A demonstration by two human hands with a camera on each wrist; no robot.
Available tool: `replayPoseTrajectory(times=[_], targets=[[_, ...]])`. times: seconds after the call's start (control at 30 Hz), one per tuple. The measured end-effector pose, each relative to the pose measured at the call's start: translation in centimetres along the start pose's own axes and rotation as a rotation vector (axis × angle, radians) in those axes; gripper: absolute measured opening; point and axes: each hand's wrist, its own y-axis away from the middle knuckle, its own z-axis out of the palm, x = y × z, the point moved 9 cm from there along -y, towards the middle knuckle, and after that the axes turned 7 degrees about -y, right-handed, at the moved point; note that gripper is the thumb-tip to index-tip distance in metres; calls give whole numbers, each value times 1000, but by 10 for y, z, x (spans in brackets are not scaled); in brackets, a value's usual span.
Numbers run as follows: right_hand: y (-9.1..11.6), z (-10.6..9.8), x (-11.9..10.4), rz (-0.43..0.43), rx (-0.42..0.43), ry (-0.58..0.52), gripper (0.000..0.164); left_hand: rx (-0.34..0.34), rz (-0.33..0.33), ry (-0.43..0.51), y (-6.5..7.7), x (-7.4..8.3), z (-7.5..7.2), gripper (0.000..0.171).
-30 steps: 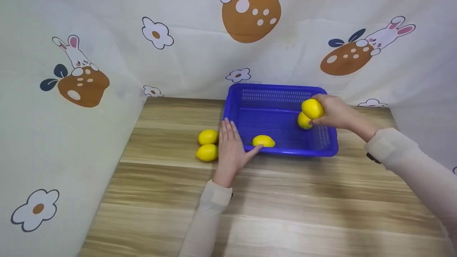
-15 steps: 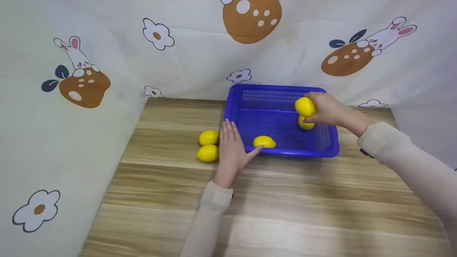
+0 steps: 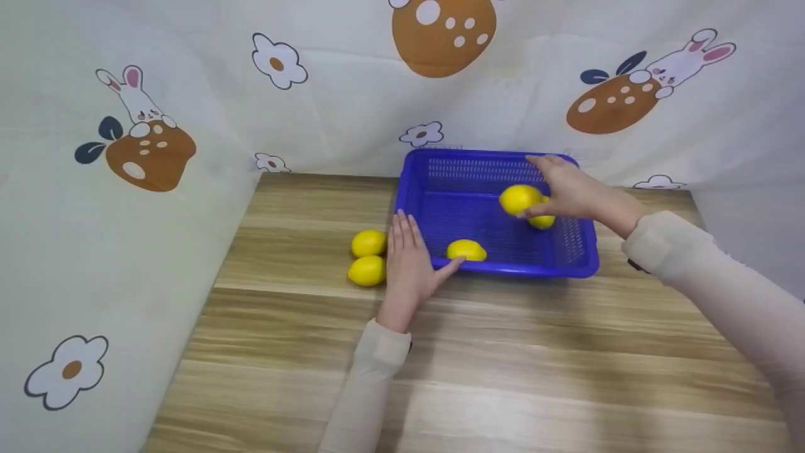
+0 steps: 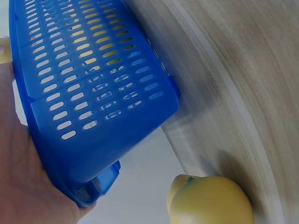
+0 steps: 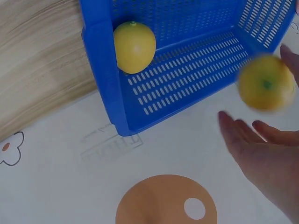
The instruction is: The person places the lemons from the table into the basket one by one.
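Observation:
In the head view my right hand [image 3: 575, 192] is spread over the right part of a blue basket [image 3: 465, 217]. Just off its fingers, a lemon [image 3: 519, 200] is in the air, blurred in the right wrist view and apart from most of the fingers. Behind it, partly hidden, a second lemon [image 3: 543, 221] lies at the basket's right end. My left hand [image 3: 409, 261] rests on the basket's front left corner, fingers straight along the left rim, thumb over the front rim. Near that thumb lies another lemon [image 3: 466, 250] inside; whether they touch, I cannot tell.
Two lemons, one farther back [image 3: 368, 243] and one nearer [image 3: 366, 270], lie on the wooden table [image 3: 289, 352] left of my left hand. A printed cloth [image 3: 339, 113] hangs behind the basket and at the sides.
My right hand has moved left over the basket, and its fingers have spread. The lemon it gripped has come free, shifting left and down. My left hand has stayed in place.

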Motion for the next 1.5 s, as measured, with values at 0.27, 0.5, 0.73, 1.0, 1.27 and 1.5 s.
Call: replayPoseTrajectory(times=[0.27,0.5,0.73,1.0,1.27,1.5], targets=[[3,9,11,47,-46,-27,116,18,-2,21,2,0,-2,127],[9,11,20,35,-13,-35,118,68,7,45,5,2,-6,125],[19,19,28,31,23,-57,113,51,3,45,5,0,-5,124],[29,26,36,32,44,-51,110,52,10,30,3,1,-5,124],[40,31,52,98,-12,-70,118,52,12,26,2,1,-6,123],[49,33,60,74,4,-48,115,38,7,31,2,1,-4,123]])
